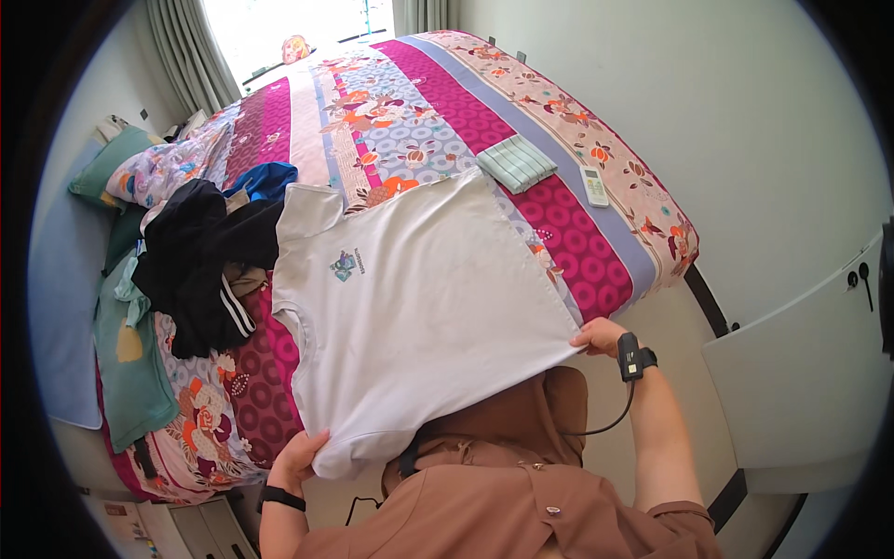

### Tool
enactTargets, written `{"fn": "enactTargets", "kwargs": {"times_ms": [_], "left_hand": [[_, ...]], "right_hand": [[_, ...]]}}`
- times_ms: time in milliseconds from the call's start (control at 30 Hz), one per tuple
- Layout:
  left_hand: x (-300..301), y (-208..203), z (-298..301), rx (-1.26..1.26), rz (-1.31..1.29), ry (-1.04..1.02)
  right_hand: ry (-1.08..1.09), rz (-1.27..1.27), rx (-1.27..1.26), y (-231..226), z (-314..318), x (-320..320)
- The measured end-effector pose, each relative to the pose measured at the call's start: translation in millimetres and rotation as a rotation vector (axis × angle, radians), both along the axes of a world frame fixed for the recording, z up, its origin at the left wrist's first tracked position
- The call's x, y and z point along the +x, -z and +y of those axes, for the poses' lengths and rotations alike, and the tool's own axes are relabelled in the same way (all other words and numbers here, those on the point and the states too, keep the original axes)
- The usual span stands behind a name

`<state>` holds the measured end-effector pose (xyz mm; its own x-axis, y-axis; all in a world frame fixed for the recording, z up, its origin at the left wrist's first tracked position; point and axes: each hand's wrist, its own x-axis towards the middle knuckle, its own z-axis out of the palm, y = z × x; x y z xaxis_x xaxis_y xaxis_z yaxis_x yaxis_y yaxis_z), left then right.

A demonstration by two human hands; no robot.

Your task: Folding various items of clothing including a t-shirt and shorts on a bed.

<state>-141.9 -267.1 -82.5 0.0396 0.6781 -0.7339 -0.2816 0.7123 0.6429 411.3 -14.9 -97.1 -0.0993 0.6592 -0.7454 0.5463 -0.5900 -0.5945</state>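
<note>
A white T-shirt [419,298] with a small printed chest motif lies spread sideways over the near part of the bed, its neck end toward the left. My left hand [300,456] pinches the shirt at its near left corner, by a sleeve. At the near right corner, my right hand [601,337] grips the hem between thumb and fingers. The near edge of the shirt stretches between both hands, off the bed in front of me. Under the shirt, part of the patterned bedspread is hidden.
Dark clothes [191,252] lie heaped left of the shirt, with a blue garment [265,179] behind. Beyond the hem rest a folded striped cloth [516,164] and a white remote control [593,186]. Green pillows [140,373] line the left side. A cable hangs from my right wrist device [631,358].
</note>
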Motion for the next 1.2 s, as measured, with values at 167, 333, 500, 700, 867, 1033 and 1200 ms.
{"fn": "enactTargets", "kwargs": {"times_ms": [167,333,500,700,867,1033,1200], "left_hand": [[1,21,-11,-0.094,0.01,0.057],[-6,24,-9,0.02,-0.298,0.151],[-9,23,-11,-0.08,-0.164,0.318],[-1,25,-9,0.105,-0.197,0.273],[-11,10,6,0.138,-0.181,0.275],[-24,-5,50,0.122,0.598,0.191],[-29,-8,116,0.196,1.421,0.111]], "right_hand": [[0.032,0.074,-0.047,7,-10,5],[0.022,0.063,-0.065,5,-9,6],[0.06,0.052,-0.092,4,-11,3],[0.006,0.035,-0.062,4,-8,3],[-0.158,-0.121,-0.068,-5,1,-1],[-0.277,-0.229,-0.143,-29,13,-2],[-0.589,-0.576,-0.187,-51,40,-10]]}}
